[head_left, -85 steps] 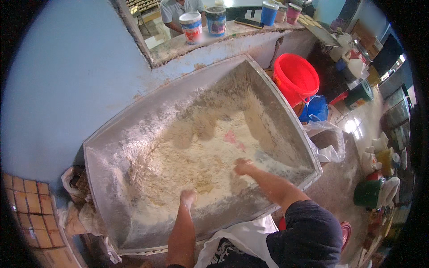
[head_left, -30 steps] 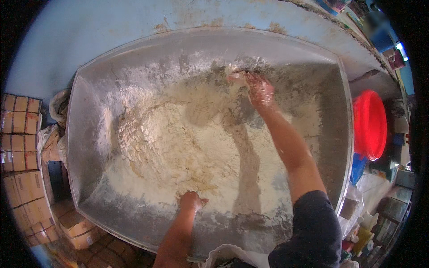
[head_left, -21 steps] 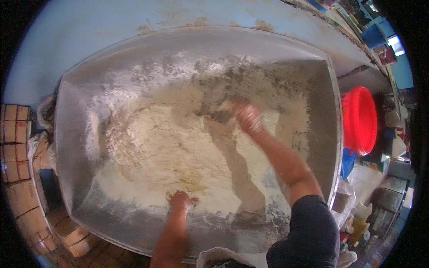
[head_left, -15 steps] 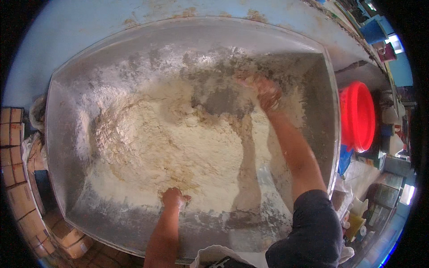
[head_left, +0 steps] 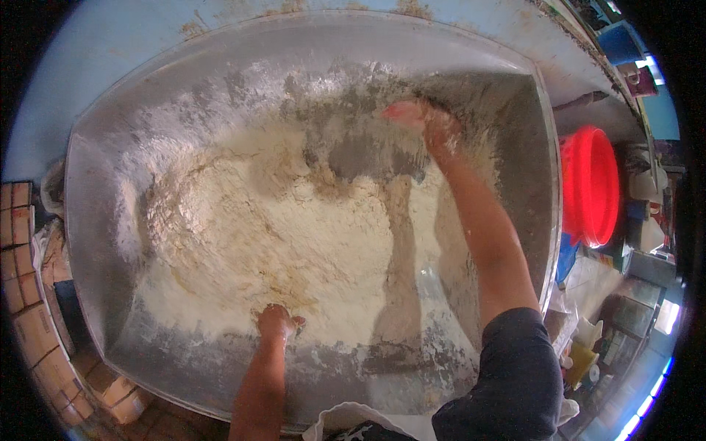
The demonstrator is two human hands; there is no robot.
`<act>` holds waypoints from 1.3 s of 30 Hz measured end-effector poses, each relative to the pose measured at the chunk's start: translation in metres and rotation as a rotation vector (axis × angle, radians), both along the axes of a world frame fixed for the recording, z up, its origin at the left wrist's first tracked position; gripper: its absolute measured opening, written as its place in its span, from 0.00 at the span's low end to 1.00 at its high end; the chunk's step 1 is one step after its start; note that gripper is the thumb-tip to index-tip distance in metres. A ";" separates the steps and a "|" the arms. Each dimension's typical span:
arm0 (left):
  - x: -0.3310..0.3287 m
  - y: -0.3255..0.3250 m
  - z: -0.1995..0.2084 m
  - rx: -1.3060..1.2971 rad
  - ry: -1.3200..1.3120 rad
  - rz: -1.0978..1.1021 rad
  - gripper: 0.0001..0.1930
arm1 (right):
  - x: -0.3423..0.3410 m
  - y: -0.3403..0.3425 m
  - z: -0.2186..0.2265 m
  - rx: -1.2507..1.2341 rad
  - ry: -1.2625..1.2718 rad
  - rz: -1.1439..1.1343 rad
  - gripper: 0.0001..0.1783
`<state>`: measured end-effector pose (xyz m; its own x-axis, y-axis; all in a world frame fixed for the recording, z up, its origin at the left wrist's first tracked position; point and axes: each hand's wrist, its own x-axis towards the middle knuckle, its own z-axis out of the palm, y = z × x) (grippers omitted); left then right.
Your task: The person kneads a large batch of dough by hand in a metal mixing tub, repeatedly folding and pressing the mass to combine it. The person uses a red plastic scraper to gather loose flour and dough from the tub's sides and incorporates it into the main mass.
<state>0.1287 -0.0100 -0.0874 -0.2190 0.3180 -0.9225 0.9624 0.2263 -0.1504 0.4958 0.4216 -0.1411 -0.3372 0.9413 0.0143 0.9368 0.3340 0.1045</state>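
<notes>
A wide metal trough (head_left: 507, 257) holds a pale, lumpy mass of flour and dough (head_left: 220, 213), with wetter yellowish streaks near its front. My left hand (head_left: 276, 322) rests at the near edge of this mass, thumb out to the right and the other fingers hidden in it. Against the far right wall of the trough, my right hand (head_left: 443, 132), dusted with flour, is closed around a blurred pinkish-red flat piece (head_left: 402, 112). Its exact kind is unclear. Below that hand lies a patch of bare grey metal, with flour smears around it.
A red plastic tub (head_left: 590, 187) stands just outside the trough's right side. Cardboard boxes (head_left: 37, 334) are stacked at the left. A blue wall (head_left: 140, 51) runs behind the trough, and a shelf with a blue bucket (head_left: 616, 45) is at the upper right.
My right hand has shifted slightly up the far wall with the pinkish-red piece. My left hand stays at the front of the dough. The whole view has moved a little.
</notes>
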 end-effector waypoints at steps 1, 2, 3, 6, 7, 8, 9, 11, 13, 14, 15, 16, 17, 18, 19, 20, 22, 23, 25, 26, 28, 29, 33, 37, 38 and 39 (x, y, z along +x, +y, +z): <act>0.000 0.002 0.001 0.019 -0.001 0.013 0.45 | -0.009 -0.021 -0.015 -0.046 0.011 -0.037 0.20; 0.001 0.002 0.002 0.027 0.009 0.014 0.45 | -0.018 -0.050 -0.030 -0.096 0.025 -0.057 0.20; 0.001 0.003 0.004 0.037 0.019 0.009 0.45 | -0.025 -0.084 -0.044 -0.146 0.042 -0.054 0.20; 0.002 0.002 0.006 0.039 -0.012 0.023 0.46 | -0.028 -0.162 -0.056 -0.252 0.071 0.055 0.20; 0.002 0.000 0.006 0.046 -0.007 0.027 0.46 | -0.021 -0.169 -0.050 -0.318 0.118 0.140 0.20; 0.002 -0.001 0.005 0.106 -0.005 0.026 0.45 | -0.012 -0.166 -0.039 -0.219 0.054 0.177 0.20; 0.001 -0.001 0.004 0.110 -0.001 0.024 0.45 | 0.000 -0.147 -0.026 -0.156 0.037 0.207 0.20; 0.001 -0.002 0.000 0.076 -0.012 0.066 0.45 | 0.026 -0.089 0.001 -0.028 -0.013 0.218 0.21; 0.000 -0.002 -0.002 0.069 -0.003 0.050 0.44 | 0.047 -0.031 0.014 0.037 -0.061 0.141 0.21; -0.001 -0.001 -0.002 0.065 -0.015 0.038 0.44 | 0.052 -0.014 0.011 0.031 -0.071 0.070 0.21; -0.001 0.000 -0.003 0.074 -0.017 0.016 0.44 | 0.055 -0.010 0.002 -0.004 -0.075 -0.010 0.21; -0.002 0.000 -0.004 0.065 -0.013 -0.021 0.44 | 0.056 -0.016 -0.011 -0.044 -0.067 -0.087 0.21; -0.002 0.000 -0.005 0.070 -0.022 0.011 0.44 | 0.055 -0.032 -0.028 -0.085 -0.049 -0.150 0.21; -0.002 -0.001 -0.006 0.061 -0.027 0.030 0.44 | 0.053 -0.059 -0.046 -0.128 -0.020 -0.210 0.21; -0.003 -0.002 -0.008 0.055 -0.018 0.036 0.44 | 0.050 -0.088 -0.064 -0.170 0.039 -0.271 0.21; -0.003 -0.004 -0.010 0.073 -0.021 0.032 0.44 | 0.049 -0.116 -0.077 -0.205 0.137 -0.325 0.22; -0.003 -0.010 -0.016 0.117 -0.015 -0.008 0.44 | 0.055 -0.159 -0.086 -0.249 0.302 -0.331 0.22; -0.004 -0.013 -0.018 0.128 -0.010 -0.012 0.44 | 0.058 -0.161 -0.082 -0.137 0.080 -0.137 0.23; -0.004 -0.017 -0.022 0.199 -0.015 -0.042 0.44 | 0.072 -0.142 -0.055 -0.093 -0.024 0.049 0.22; -0.004 -0.019 -0.023 0.237 -0.020 -0.075 0.44 | 0.081 -0.119 -0.036 -0.047 -0.069 0.107 0.22; -0.004 -0.018 -0.020 0.265 -0.022 -0.137 0.44 | 0.089 -0.065 -0.003 0.029 -0.154 0.149 0.22; -0.005 -0.015 -0.018 0.145 -0.013 0.040 0.42 | 0.090 -0.043 0.010 0.089 -0.123 0.110 0.22; -0.003 -0.004 -0.007 0.153 -0.006 0.050 0.41 | 0.084 -0.034 0.006 -0.069 -0.312 -0.062 0.23; -0.002 0.002 -0.005 0.022 -0.004 0.059 0.43 | 0.087 -0.119 -0.036 -0.241 -0.419 -0.121 0.25; -0.002 0.002 -0.006 0.026 -0.006 0.070 0.44 | 0.088 -0.144 -0.041 -0.270 -0.444 -0.115 0.26; -0.002 0.001 -0.008 0.002 -0.016 0.035 0.45 | 0.089 -0.171 -0.041 -0.301 -0.468 -0.107 0.26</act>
<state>0.1263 -0.0087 -0.0956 -0.2157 0.3121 -0.9252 0.9560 0.2605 -0.1349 0.5849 0.2506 -0.1819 -0.1454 0.9100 -0.3882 0.8440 0.3188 0.4312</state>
